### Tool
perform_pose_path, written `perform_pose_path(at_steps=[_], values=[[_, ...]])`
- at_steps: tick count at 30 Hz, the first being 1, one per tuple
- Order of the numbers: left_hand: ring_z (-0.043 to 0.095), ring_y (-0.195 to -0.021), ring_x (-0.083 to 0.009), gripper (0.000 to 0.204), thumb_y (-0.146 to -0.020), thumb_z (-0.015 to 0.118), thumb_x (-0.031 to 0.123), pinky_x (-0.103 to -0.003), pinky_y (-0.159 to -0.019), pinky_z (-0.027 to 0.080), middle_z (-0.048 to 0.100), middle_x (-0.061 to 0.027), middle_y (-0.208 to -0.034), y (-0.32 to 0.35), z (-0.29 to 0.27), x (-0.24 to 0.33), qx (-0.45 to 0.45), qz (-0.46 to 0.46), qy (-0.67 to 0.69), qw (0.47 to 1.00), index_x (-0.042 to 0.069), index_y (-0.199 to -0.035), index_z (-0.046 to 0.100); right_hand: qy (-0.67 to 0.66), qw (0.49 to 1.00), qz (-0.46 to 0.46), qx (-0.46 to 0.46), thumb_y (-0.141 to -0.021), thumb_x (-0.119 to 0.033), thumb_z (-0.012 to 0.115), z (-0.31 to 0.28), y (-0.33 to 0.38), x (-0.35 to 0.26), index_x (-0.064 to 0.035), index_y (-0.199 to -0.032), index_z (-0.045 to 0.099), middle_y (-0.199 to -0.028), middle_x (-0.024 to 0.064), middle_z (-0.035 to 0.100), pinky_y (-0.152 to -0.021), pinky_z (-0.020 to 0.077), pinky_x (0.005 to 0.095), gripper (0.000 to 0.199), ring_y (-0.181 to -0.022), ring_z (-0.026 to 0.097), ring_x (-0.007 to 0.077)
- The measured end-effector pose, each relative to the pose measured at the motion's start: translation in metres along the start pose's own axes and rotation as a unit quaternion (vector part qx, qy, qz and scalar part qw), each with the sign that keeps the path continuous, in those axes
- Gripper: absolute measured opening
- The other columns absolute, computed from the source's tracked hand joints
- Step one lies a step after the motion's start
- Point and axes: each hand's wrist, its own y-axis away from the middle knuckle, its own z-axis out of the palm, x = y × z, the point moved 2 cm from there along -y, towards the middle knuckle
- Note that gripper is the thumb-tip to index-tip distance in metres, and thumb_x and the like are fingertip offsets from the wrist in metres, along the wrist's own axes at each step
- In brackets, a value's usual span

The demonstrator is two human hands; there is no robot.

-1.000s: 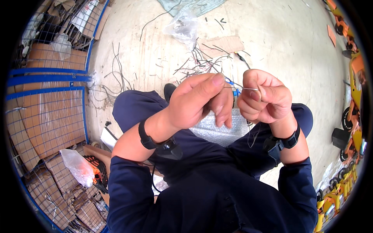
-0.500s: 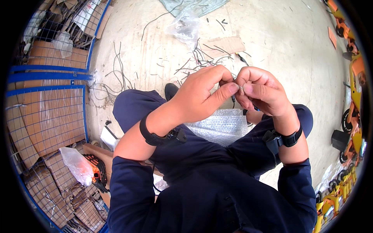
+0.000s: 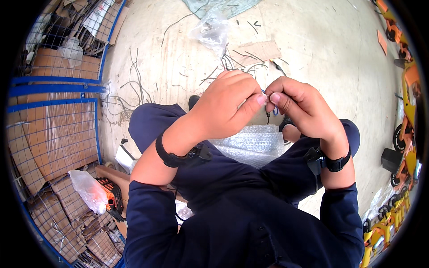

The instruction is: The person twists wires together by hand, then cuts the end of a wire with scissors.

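Note:
In front of my knees the fingertips of both hands meet, pinched together. My left hand (image 3: 230,105) is closed, its thumb pressed against the index finger at the end of a thin cable, mostly hidden. My right hand (image 3: 301,105) pinches the same cable from the other side with thumb and index finger. Below the fingertips hangs a short black cable end (image 3: 268,117). A small blue loop (image 3: 275,111) shows beside the right fingers; whether it is wire or a tool's handle I cannot tell.
Bubble wrap (image 3: 250,144) lies between my legs. Ahead on the floor are cut black cable pieces (image 3: 138,82), a cardboard piece (image 3: 257,52) and a clear plastic bag (image 3: 212,33). A blue wire cage (image 3: 56,82) stands left; yellow-orange wheeled frames (image 3: 409,147) line the right.
Both hands have shifted slightly left. The right hand has turned, its fingers curling more inward, and the blue loop now shows beneath it.

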Motion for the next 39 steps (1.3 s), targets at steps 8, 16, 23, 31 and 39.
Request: perform_pose_path(at_steps=[8,16,23,31,39], values=[[0.046,-0.062,-0.0271,0.024,-0.087,0.06,0.018,-0.035,-0.061,0.039,0.048,-0.0069,-0.065,-0.002,0.009,0.003,-0.024,-0.004,-0.035,0.999,0.003,-0.072,0.05,0.075,0.997,0.006,-0.01,-0.091,-0.005,0.052,0.001,0.002,-0.004,-0.0017,-0.092,0.06,-0.073,0.009,0.058,-0.064,0.0458,0.0281,0.008,-0.069,0.056,0.0168],[0.051,-0.062,-0.0149,0.026,-0.095,0.052,0.019,-0.028,-0.059,0.042,0.055,-0.0047,-0.065,0.003,0.001,0.007,-0.132,-0.153,0.301,0.932,0.001,-0.077,0.056,-0.101,0.992,0.053,-0.059,-0.092,-0.005,0.052,0.002,0.007,-0.015,0.0014,-0.091,0.06,-0.077,0.0078,0.062,-0.066,0.0464,0.0296,0.01,-0.074,0.059,0.0163],[0.053,-0.066,-0.0094,0.025,-0.097,0.047,0.018,-0.024,-0.061,0.043,0.058,-0.0041,-0.072,0.01,0.007,0.013,-0.12,-0.157,0.535,0.822,-0.001,-0.086,0.058,-0.365,0.922,0.034,-0.123,-0.093,-0.012,0.052,0.006,0.007,-0.003,0.0024,-0.087,0.059,-0.083,0.0088,0.064,-0.054,0.0355,0.0227,0.017,-0.067,0.056,0.0115],[0.055,-0.07,-0.0148,0.026,-0.097,0.047,0.017,-0.028,-0.062,0.045,0.057,-0.0059,-0.068,0.013,0.005,0.014,-0.112,-0.128,0.598,0.783,0.0,-0.078,0.054,-0.503,0.853,0.017,-0.139,-0.093,-0.015,0.053,0.015,0.006,0.012,0.0028,-0.088,0.057,-0.074,0.0046,0.055,-0.045,0.0249,0.0216,0.019,-0.051,0.033,0.0058],[0.056,-0.068,-0.017,0.029,-0.097,0.047,0.017,-0.028,-0.062,0.045,0.056,-0.0077,-0.066,0.011,0.003,0.016,-0.108,-0.095,0.621,0.77,0.0,-0.075,0.054,-0.578,0.799,-0.004,-0.163,-0.094,-0.015,0.052,0.019,0.004,0.016,0.0044,-0.092,0.055,-0.07,0.0034,0.05,-0.046,0.0245,0.0227,0.02,-0.051,0.031,0.0073]])
